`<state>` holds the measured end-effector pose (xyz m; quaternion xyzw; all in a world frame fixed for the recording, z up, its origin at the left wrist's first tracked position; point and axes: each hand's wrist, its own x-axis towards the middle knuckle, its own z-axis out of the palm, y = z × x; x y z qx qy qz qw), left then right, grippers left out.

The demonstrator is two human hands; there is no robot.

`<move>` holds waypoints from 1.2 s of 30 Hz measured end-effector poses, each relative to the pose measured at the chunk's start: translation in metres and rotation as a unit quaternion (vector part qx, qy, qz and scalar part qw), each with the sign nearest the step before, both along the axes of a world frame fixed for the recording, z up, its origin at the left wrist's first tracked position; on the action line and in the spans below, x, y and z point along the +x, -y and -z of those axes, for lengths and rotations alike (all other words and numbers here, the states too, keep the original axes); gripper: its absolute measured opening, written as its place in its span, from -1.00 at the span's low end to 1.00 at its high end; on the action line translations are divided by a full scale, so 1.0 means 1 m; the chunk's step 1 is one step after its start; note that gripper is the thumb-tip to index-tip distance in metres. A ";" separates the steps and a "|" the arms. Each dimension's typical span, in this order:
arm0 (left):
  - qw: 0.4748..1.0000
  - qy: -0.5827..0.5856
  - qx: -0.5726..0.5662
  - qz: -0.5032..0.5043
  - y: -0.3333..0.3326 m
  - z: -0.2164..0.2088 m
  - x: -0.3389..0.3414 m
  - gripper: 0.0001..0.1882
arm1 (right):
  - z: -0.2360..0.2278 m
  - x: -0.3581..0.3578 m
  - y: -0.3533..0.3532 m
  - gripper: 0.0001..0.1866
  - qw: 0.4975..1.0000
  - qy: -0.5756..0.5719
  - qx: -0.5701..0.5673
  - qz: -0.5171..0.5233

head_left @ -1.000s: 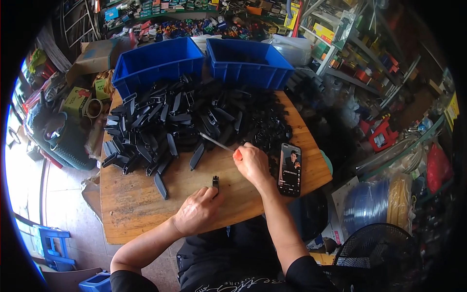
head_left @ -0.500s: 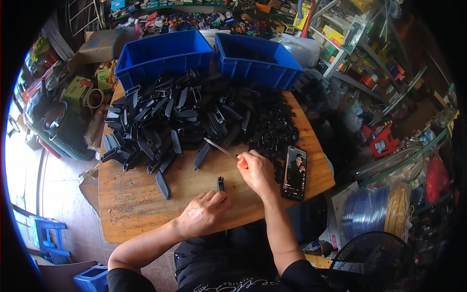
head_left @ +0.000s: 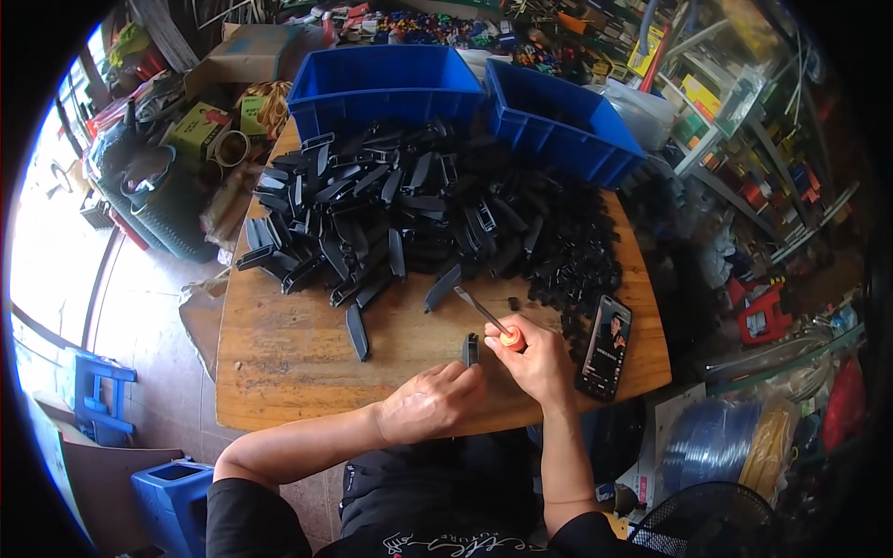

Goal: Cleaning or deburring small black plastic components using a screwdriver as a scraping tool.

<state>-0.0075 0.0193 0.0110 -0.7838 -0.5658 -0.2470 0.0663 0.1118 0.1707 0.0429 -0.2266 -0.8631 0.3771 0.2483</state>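
Note:
My left hand [head_left: 433, 404], low over the near edge of the wooden table [head_left: 288, 377], is closed on the lower end of a narrow black plastic part [head_left: 472, 350] that stands upright. Just to its right, my right hand [head_left: 539, 367] is wrapped round the orange-red handle of a screwdriver [head_left: 482, 307]. The metal blade points up and away to the left, clear of the held part. Beyond both hands spreads a big heap of long black plastic parts [head_left: 372, 200], with smaller black pieces [head_left: 581, 260] heaped at its right.
Two blue bins [head_left: 386, 100] stand at the table's far side. A lit phone [head_left: 605, 349] lies at the right edge. One small black piece [head_left: 514, 303] sits beyond my right hand. Blue stools [head_left: 177, 493] are on the floor at left; a black fan [head_left: 702, 521] is at lower right.
The view has shifted, moving the table rightward in the picture. My right hand has drawn closer to the held part, and the screwdriver blade now points more steeply away. My left hand keeps its grip.

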 end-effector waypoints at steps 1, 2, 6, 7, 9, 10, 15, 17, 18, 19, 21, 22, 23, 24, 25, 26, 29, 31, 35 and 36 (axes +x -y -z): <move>1.000 0.005 -0.002 0.000 0.001 0.001 0.000 -0.65 | 0.001 -0.001 0.000 -0.86 0.999 -0.038 0.035 -0.010; 1.000 0.009 -0.003 0.001 0.001 0.001 0.000 -0.64 | 0.002 -0.002 0.001 -0.86 0.999 -0.038 0.036 -0.011; 1.000 -0.012 0.020 0.000 0.000 0.001 -0.001 -0.64 | 0.008 -0.006 0.007 -0.86 0.996 -0.055 0.065 -0.003; 1.000 -0.011 0.021 0.003 0.000 0.001 -0.001 -0.63 | 0.009 -0.006 0.009 -0.86 0.997 -0.047 0.064 -0.011; 1.000 -0.010 0.022 0.005 -0.001 0.002 -0.001 -0.63 | 0.009 -0.008 0.011 -0.86 0.997 -0.046 0.063 -0.016; 1.000 -0.012 0.024 0.004 -0.001 0.001 -0.001 -0.63 | 0.012 -0.008 0.011 -0.85 0.996 -0.041 0.082 -0.012; 1.000 -0.004 0.016 -0.003 0.000 0.000 0.000 -0.63 | 0.014 -0.006 0.012 -0.83 0.994 -0.037 0.106 -0.012; 1.000 0.005 0.016 0.000 0.000 0.002 0.000 -0.66 | 0.014 -0.004 0.012 -0.84 0.988 -0.034 0.147 -0.026; 1.000 0.006 0.016 0.000 0.000 0.002 0.000 -0.66 | 0.013 -0.004 0.013 -0.84 0.988 -0.033 0.147 -0.026; 1.000 0.009 0.016 0.004 0.000 0.002 0.000 -0.67 | 0.011 -0.004 0.015 -0.85 0.983 -0.030 0.174 -0.042; 1.000 0.013 0.016 0.009 0.001 0.002 0.000 -0.69 | 0.009 -0.003 0.015 -0.87 0.979 -0.008 0.190 -0.067; 1.000 0.020 0.009 0.007 0.001 0.001 0.001 -0.70 | 0.005 -0.002 0.015 -0.87 0.979 -0.007 0.191 -0.066; 1.000 0.025 0.002 0.003 0.001 0.000 0.000 -0.71 | -0.002 -0.002 0.014 -0.87 0.984 0.032 0.155 -0.077; 1.000 0.024 0.002 0.002 0.002 0.001 -0.001 -0.71 | -0.007 -0.003 0.012 -0.87 0.986 0.070 0.119 -0.088; 1.000 0.029 0.001 -0.002 0.003 0.002 -0.001 -0.71 | -0.006 -0.005 0.008 -0.86 0.986 0.072 0.106 -0.104; 0.999 0.035 0.001 -0.004 0.003 0.002 -0.001 -0.72 | -0.014 -0.006 0.005 -0.86 0.990 0.055 0.090 -0.094; 0.999 0.026 0.029 -0.012 0.002 0.003 -0.001 -0.69 | -0.026 -0.021 -0.003 -0.76 0.981 -0.183 0.007 -0.059; 0.999 0.034 0.023 -0.008 0.002 -0.002 -0.001 -0.67 | -0.039 -0.033 0.002 -0.77 0.909 -0.371 -0.165 -0.089; 0.998 0.064 0.024 0.009 -0.004 -0.001 0.003 -0.62 | 0.011 -0.056 0.000 -0.69 0.955 -0.191 -0.220 -0.059; 0.998 0.043 0.039 0.004 0.000 0.001 0.003 -0.61 | 0.016 -0.052 0.001 -0.72 0.947 -0.221 -0.226 -0.058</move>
